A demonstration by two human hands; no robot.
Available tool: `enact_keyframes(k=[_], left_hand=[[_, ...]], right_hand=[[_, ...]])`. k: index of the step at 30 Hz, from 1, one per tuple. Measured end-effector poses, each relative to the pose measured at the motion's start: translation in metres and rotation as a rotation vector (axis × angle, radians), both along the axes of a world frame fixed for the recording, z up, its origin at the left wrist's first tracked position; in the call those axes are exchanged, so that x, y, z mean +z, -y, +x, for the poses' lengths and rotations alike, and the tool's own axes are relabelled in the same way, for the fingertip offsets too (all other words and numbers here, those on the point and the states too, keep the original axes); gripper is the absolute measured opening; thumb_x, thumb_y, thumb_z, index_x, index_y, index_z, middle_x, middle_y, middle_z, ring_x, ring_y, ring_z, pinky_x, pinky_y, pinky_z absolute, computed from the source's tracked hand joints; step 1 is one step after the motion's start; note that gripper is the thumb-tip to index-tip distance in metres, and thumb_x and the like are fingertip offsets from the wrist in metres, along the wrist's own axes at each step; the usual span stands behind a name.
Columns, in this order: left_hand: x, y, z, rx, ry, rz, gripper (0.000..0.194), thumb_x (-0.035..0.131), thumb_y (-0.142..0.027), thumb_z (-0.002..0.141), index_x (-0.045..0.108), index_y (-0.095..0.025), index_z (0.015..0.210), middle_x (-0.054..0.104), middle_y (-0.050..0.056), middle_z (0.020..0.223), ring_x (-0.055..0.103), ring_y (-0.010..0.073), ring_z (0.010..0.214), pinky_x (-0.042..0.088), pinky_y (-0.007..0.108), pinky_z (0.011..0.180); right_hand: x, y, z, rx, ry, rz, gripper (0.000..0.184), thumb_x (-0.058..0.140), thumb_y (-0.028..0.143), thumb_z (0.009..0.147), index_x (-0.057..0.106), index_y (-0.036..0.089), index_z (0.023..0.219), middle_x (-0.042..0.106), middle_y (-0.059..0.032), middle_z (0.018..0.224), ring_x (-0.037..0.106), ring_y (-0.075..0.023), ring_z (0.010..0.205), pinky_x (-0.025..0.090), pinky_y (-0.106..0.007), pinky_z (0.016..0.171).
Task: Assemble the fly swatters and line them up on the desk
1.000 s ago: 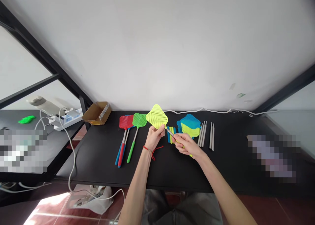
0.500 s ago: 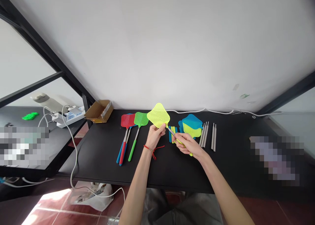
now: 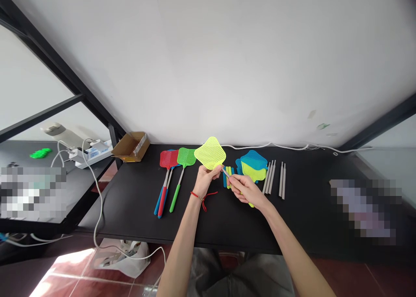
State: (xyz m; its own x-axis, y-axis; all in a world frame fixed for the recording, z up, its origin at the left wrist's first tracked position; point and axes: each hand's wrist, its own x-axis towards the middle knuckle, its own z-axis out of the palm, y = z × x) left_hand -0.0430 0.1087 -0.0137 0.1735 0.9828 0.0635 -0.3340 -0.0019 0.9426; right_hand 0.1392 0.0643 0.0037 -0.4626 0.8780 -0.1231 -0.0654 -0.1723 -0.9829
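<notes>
Above the black table, my left hand (image 3: 207, 179) pinches the neck of a yellow fly swatter head (image 3: 211, 152). My right hand (image 3: 246, 189) is closed round the metal rod (image 3: 225, 172) and the yellow handle (image 3: 251, 205), with much of the handle hidden in the palm. Rod and head meet at my left fingertips; whether they are fully joined I cannot tell. Left of my hands lie fly swatters with red (image 3: 169, 159) and green (image 3: 186, 157) heads, and blue ones partly under the red. Behind my right hand, blue (image 3: 254, 159) and yellow (image 3: 253, 172) heads are stacked beside loose handles (image 3: 229, 180).
Several grey metal rods (image 3: 270, 177) lie right of the stacked heads, with two more (image 3: 282, 182) further right. An open cardboard box (image 3: 131, 147) stands at the back left near a power strip (image 3: 94, 153). A white cable (image 3: 99, 201) hangs over the table's front edge.
My right hand has shifted slightly up and left along the swatter, covering more of the rod. The yellow head has tilted and moved slightly right.
</notes>
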Motion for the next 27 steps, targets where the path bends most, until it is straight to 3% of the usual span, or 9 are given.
enact_keyframes(k=[11,17,21,27], left_hand=[[0.000,0.000,0.003,-0.042,-0.002,-0.005,0.033,0.080,-0.039,0.075,0.076,-0.009,0.086,0.052,0.000,0.066,0.035,0.0056,0.056,0.025,0.024,0.052],[-0.002,-0.003,0.002,0.033,0.056,-0.009,0.030,0.082,-0.037,0.073,0.075,-0.008,0.079,0.051,0.001,0.064,0.036,0.0054,0.055,0.023,0.024,0.050],[0.000,-0.008,-0.007,0.152,0.158,-0.030,0.029,0.083,-0.036,0.073,0.074,-0.009,0.077,0.052,0.001,0.064,0.035,0.0049,0.055,0.025,0.024,0.051],[-0.002,-0.013,-0.018,0.182,0.254,-0.052,0.026,0.082,-0.033,0.074,0.072,-0.010,0.077,0.058,0.004,0.076,0.037,0.0035,0.057,0.030,0.024,0.053]], right_hand=[[-0.003,0.001,0.000,-0.033,0.031,0.025,0.039,0.051,0.056,0.097,0.055,0.019,0.085,0.032,0.0085,0.059,0.022,-0.0040,0.041,0.015,-0.017,0.034],[-0.003,0.001,-0.001,-0.007,0.039,-0.002,0.040,0.050,0.058,0.096,0.053,0.019,0.085,0.029,0.0091,0.059,0.018,-0.0042,0.042,0.013,-0.017,0.035],[-0.002,0.005,0.001,0.047,0.061,-0.053,0.042,0.050,0.060,0.095,0.053,0.019,0.085,0.031,0.0090,0.059,0.018,-0.0039,0.042,0.012,-0.016,0.035],[-0.001,0.027,0.014,0.073,0.074,-0.139,0.044,0.051,0.061,0.095,0.053,0.019,0.085,0.032,0.0091,0.060,0.018,-0.0036,0.042,0.011,-0.016,0.034]])
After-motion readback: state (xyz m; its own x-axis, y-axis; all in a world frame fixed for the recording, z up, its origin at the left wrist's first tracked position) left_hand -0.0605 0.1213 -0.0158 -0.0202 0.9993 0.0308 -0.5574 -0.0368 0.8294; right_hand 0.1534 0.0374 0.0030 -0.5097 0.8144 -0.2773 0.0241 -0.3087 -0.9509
